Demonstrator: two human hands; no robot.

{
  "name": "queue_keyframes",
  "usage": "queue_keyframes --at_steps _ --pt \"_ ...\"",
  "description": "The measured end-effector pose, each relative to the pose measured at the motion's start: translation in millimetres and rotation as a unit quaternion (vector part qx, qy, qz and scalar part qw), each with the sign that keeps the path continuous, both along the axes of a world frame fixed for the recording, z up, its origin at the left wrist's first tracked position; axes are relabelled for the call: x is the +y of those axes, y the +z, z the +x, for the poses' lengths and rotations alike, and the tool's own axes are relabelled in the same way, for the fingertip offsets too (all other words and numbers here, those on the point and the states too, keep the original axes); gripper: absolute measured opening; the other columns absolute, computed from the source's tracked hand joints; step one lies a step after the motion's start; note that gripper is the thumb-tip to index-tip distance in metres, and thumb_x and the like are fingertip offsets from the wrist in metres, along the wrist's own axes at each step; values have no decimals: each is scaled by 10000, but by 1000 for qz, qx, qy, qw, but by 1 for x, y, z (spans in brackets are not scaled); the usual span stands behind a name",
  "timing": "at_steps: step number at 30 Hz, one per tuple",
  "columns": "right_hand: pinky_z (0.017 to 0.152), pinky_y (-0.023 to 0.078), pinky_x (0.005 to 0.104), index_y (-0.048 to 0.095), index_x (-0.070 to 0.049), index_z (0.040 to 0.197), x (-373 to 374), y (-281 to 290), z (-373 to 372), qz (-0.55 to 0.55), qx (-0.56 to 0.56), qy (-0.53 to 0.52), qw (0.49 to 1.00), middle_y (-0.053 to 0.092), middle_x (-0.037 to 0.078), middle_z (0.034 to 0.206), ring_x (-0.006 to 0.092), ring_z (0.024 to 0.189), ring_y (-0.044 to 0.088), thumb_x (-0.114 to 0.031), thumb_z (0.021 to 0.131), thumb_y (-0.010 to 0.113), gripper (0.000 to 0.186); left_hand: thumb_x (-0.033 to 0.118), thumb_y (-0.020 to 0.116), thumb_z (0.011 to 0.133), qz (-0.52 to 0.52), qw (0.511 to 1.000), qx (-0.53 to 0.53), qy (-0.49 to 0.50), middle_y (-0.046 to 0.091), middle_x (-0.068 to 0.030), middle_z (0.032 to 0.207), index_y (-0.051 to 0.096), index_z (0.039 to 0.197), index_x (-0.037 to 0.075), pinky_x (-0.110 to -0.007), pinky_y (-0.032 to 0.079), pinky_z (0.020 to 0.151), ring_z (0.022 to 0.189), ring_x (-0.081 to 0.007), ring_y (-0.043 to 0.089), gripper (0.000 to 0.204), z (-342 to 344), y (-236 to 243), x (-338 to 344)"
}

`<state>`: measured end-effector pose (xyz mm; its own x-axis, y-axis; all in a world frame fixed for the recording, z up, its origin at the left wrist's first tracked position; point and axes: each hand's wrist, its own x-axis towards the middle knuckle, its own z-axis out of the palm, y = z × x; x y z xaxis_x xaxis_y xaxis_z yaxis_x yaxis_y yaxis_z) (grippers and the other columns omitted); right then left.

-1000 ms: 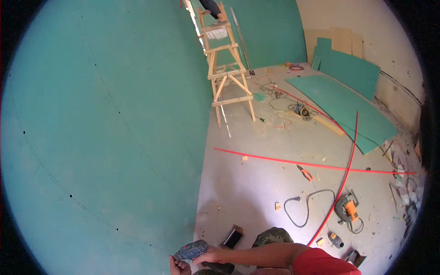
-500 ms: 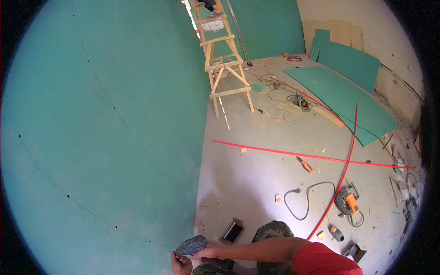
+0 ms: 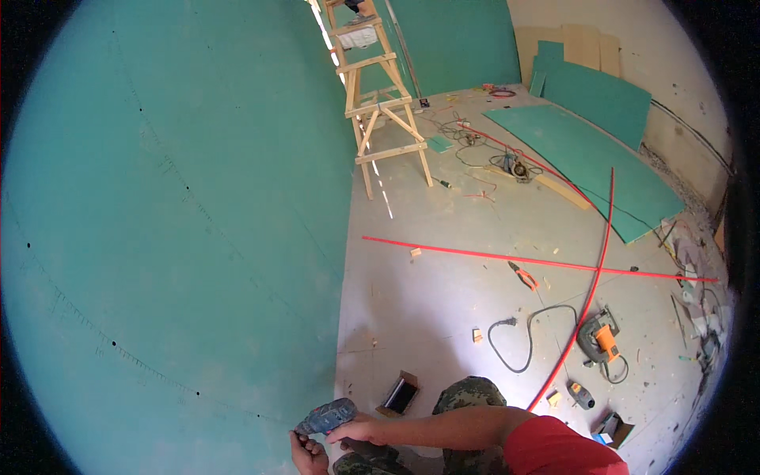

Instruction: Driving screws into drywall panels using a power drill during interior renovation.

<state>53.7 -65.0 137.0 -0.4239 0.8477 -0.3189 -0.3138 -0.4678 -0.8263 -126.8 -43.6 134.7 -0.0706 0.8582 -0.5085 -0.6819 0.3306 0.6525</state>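
Note:
My right hand (image 3: 352,430) grips a dark blue cordless drill (image 3: 328,415), its nose pointed left at the green wall board (image 3: 158,261) near the bottom of the view. My left hand (image 3: 309,453) has its fingers closed at the drill's tip, close against that board; what they pinch is too small to make out. Ruled pencil markings and small dark dots run down the board. My camouflage-clad knees (image 3: 467,392) are beside my arm. A small open box (image 3: 400,393) with a dark item in it lies on the floor by the wall.
A person's foot (image 3: 360,17) is on a wooden stepladder (image 3: 385,111). Red tubes (image 3: 475,257), pliers (image 3: 522,275), a jigsaw (image 3: 599,340), a small tool (image 3: 580,394), cords and a circular saw (image 3: 516,166) lie on the floor (image 3: 412,309); green boards (image 3: 586,158) lie and lean right.
The view has shifted slightly, with the ladder and floor items sitting higher in it. My hands and the drill stay at nearly the same spot against the wall, the drill marginally higher.

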Motion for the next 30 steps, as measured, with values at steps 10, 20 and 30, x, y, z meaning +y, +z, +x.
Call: queue_keyframes --at_steps 10,20,30 --pt "626 488 336 655 -80 880 15 -3 -18 17 29 -46 998 638 53 813 161 701 588 -209 757 716 188 323 396 1016 14 999 7 -49 314 37 602 399 855 134 -221 249 350 439 -79 272 248 -27 -12 20" --pt "645 488 390 670 -22 822 32 -36 -18 -150 172 18 973 659 104 783 210 680 600 -166 800 676 146 269 439 1001 37 989 139 32 320 18 683 379 1365 66 -305 272 505 556 -128 283 421 -20 -48 36" --pt "573 433 303 644 -111 791 23 -33 -23 -65 148 -8 987 620 7 792 105 644 529 -226 746 695 134 267 482 973 23 991 131 30 242 40 605 550 1040 44 -287 203 457 503 -91 223 243 -15 -15 24"
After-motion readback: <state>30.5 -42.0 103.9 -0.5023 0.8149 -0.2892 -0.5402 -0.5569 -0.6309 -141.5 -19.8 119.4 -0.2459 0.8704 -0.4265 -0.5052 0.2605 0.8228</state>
